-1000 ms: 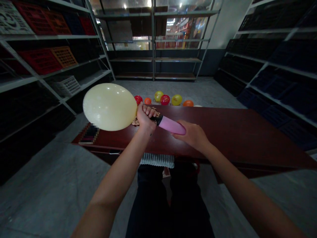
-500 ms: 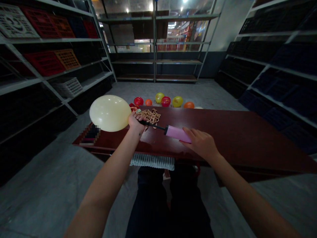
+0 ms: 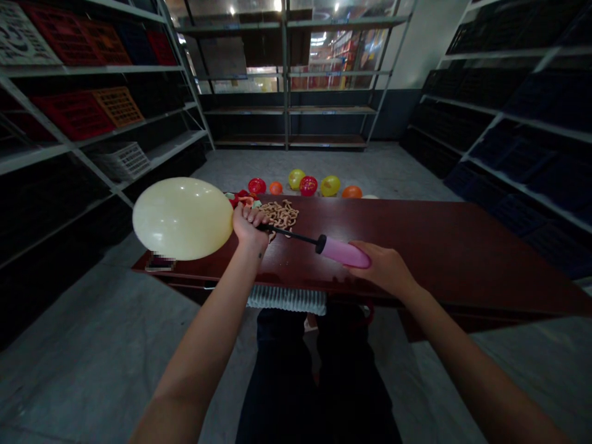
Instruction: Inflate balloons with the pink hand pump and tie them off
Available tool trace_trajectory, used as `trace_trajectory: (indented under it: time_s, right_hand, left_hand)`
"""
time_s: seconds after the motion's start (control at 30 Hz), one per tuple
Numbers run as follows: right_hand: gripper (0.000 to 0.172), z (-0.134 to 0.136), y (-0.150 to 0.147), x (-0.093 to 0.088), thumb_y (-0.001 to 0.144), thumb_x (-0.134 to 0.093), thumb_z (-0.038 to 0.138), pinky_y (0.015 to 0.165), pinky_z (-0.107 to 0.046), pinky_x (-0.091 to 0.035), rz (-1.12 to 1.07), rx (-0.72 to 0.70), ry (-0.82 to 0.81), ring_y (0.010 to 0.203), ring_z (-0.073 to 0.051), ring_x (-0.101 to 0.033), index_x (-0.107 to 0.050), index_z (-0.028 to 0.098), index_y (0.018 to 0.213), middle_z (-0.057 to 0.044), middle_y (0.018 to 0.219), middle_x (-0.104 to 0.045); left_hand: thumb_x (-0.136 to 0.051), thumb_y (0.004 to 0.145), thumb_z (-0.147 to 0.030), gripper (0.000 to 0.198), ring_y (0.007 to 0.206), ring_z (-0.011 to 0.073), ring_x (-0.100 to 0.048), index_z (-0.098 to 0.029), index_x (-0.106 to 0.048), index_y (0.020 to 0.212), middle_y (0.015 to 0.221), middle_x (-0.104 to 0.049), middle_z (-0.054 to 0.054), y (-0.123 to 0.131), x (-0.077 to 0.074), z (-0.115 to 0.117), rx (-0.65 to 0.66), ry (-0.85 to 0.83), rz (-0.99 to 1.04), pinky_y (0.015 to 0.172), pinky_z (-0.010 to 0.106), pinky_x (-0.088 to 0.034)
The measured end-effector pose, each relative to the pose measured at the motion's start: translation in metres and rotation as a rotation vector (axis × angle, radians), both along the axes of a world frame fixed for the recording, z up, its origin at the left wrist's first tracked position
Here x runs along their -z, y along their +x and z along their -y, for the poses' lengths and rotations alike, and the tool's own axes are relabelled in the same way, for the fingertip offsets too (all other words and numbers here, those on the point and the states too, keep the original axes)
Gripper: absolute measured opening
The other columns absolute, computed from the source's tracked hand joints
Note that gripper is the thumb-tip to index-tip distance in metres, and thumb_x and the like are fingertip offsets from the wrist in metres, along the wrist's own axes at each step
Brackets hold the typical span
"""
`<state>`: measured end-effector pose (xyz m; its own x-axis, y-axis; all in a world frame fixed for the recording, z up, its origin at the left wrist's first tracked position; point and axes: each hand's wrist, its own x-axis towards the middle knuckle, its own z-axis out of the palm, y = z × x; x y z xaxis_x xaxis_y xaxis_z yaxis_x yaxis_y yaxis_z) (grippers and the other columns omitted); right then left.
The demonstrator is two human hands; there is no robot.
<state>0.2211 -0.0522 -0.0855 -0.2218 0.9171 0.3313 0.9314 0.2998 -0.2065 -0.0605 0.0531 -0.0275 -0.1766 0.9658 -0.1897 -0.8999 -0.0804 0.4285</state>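
A pale yellow inflated balloon (image 3: 182, 217) hangs over the left end of the dark red table (image 3: 439, 246). My left hand (image 3: 248, 225) is closed round the balloon's neck and the front end of a hand pump. The pump's thin black rod (image 3: 289, 235) is drawn out. My right hand (image 3: 386, 268) is wrapped round the pink pump barrel (image 3: 345, 252) above the table. A pile of tan uninflated balloons (image 3: 280, 214) lies on the table just behind my left hand.
Several inflated balloons (image 3: 308, 185), red, orange and yellow, lie on the floor beyond the table. Metal shelving with crates lines the left, back and right walls. A dark flat object (image 3: 160, 263) lies on the table's left corner. My legs are under the near edge.
My right hand has pulled the pink barrel back to the right, drawing the black rod out. The balloon and my left hand have shifted left, uncovering the pile of uninflated balloons.
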Motion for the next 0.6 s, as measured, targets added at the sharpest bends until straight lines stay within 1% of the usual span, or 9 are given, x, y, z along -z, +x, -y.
trace_trajectory:
  time_s: [0.07, 0.17, 0.27, 0.33, 0.43, 0.6]
  right_hand:
    - [0.047, -0.003, -0.004, -0.005, 0.079, -0.066, 0.048, 0.076, -0.036, -0.052, -0.011, 0.011, -0.002, 0.090, -0.026, -0.071, -0.064, 0.023, 0.119, -0.007, 0.108, -0.074]
    - [0.048, -0.008, -0.016, -0.015, 0.078, -0.066, 0.049, 0.076, -0.036, -0.053, -0.035, 0.006, 0.040, 0.091, -0.026, -0.071, -0.064, 0.023, 0.119, -0.007, 0.109, -0.074]
    - [0.050, -0.011, -0.027, -0.021, 0.079, -0.067, 0.049, 0.077, -0.036, -0.053, -0.048, -0.013, 0.091, 0.093, -0.026, -0.071, -0.063, 0.022, 0.120, -0.008, 0.112, -0.073]
    - [0.050, -0.011, -0.030, -0.022, 0.079, -0.066, 0.050, 0.076, -0.036, -0.052, -0.034, -0.017, 0.123, 0.093, -0.027, -0.071, -0.063, 0.022, 0.120, -0.008, 0.113, -0.073]
    - [0.050, -0.009, -0.031, -0.019, 0.082, -0.062, 0.052, 0.073, -0.035, -0.051, 0.010, -0.029, 0.164, 0.091, -0.026, -0.070, -0.062, 0.021, 0.121, -0.009, 0.112, -0.073]
    - [0.052, -0.003, -0.032, -0.014, 0.088, -0.056, 0.056, 0.070, -0.032, -0.047, 0.145, -0.046, 0.233, 0.086, -0.023, -0.069, -0.059, 0.018, 0.123, -0.010, 0.106, -0.073]
  left_hand:
    - [-0.041, 0.097, -0.024, 0.042, 0.031, 0.0045, -0.020, -0.021, -0.023, 0.059, 0.044, -0.020, -0.009, 0.011, -0.004, 0.006, 0.010, 0.044, 0.008, 0.038, 0.022, -0.023]
    - [-0.046, 0.095, -0.026, 0.044, 0.032, 0.0046, -0.019, -0.020, -0.024, 0.058, 0.044, -0.020, -0.008, 0.034, -0.009, 0.015, 0.014, 0.097, 0.009, 0.039, 0.023, -0.022]
    - [-0.047, 0.096, -0.029, 0.044, 0.033, 0.0049, -0.020, -0.020, -0.026, 0.058, 0.045, -0.021, -0.008, 0.057, -0.011, 0.025, 0.020, 0.113, 0.006, 0.039, 0.023, -0.022]
    - [-0.046, 0.096, -0.029, 0.044, 0.033, 0.0050, -0.020, -0.020, -0.026, 0.058, 0.045, -0.021, -0.008, 0.067, -0.011, 0.029, 0.014, 0.110, 0.005, 0.039, 0.023, -0.022]
    - [-0.046, 0.096, -0.028, 0.043, 0.033, 0.0051, -0.020, -0.021, -0.025, 0.059, 0.045, -0.021, -0.009, 0.068, -0.010, 0.032, 0.031, 0.072, -0.002, 0.040, 0.023, -0.023]
    - [-0.043, 0.094, -0.021, 0.040, 0.032, 0.0051, -0.019, -0.021, -0.022, 0.060, 0.044, -0.020, -0.009, 0.055, -0.005, 0.026, 0.092, -0.032, -0.011, 0.040, 0.023, -0.021]
